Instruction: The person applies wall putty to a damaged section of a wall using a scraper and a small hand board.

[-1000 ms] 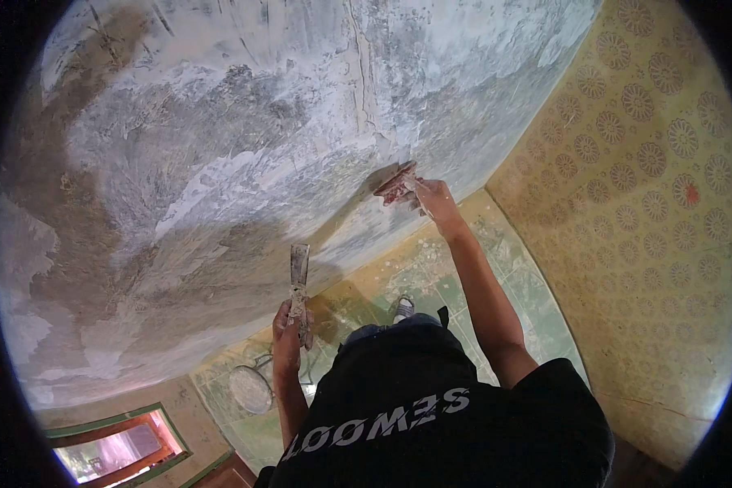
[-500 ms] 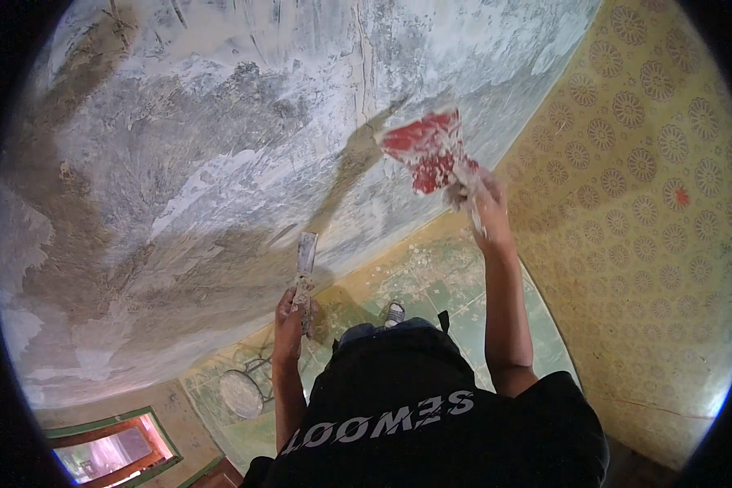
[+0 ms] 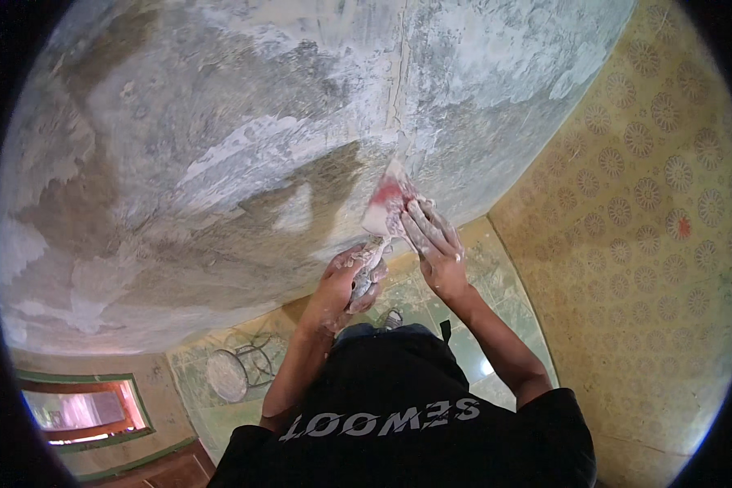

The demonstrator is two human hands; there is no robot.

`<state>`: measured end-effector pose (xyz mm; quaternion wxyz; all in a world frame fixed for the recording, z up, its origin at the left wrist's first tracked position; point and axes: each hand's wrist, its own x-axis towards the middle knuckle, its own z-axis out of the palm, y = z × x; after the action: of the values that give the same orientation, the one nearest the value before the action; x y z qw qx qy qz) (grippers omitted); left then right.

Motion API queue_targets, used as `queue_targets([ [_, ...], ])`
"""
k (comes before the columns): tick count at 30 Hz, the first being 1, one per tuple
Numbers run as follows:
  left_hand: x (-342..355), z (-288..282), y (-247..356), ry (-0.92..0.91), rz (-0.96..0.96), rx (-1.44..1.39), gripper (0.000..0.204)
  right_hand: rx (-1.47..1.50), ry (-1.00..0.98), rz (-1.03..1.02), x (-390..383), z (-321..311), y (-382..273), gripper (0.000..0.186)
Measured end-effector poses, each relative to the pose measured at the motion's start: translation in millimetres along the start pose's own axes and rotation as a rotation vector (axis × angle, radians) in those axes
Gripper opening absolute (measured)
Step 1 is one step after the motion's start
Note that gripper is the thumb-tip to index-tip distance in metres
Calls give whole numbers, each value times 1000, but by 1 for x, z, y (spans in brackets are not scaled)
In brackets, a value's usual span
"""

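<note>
My right hand (image 3: 436,244) grips a red plastic putty spreader (image 3: 389,195) smeared with white filler, the fingers stretched along its face. Close by on the left, my left hand (image 3: 353,281) is wrapped round a putty knife (image 3: 369,259) caked with filler. The putty knife's upper end meets the spreader's lower edge; its blade is mostly hidden there. Both hands are coated in white paste. In front of them is a grey wall (image 3: 244,220) with patchy white filler and a vertical crack above the spreader.
A yellow wall with flower-like medallions (image 3: 647,195) stands on the right. Below lies a green tiled floor (image 3: 488,276) with white spatter. A round-topped stool (image 3: 228,376) is at lower left, near a green-framed window opening (image 3: 81,411).
My right hand has brought the spreader down and left, and my left hand has raised the putty knife to the right, so the two tools now meet. The view has shifted slightly.
</note>
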<state>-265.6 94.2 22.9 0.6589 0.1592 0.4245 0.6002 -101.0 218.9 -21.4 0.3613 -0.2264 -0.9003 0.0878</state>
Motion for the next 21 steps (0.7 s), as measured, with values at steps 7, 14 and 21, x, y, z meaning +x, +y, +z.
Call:
queue_targets([
  [7, -114, -18, -24, 42, 53, 12, 26, -209, -161, -135, -95, -43, -41, 59],
  [14, -251, -13, -91, -135, 197, 50, 32, 284, -18, 666, -227, -115, -121, 30],
  [21, -362, 22, -221, -190, 102, -31, 33, 1022, 318, 631, -286, -211, -232, 17],
])
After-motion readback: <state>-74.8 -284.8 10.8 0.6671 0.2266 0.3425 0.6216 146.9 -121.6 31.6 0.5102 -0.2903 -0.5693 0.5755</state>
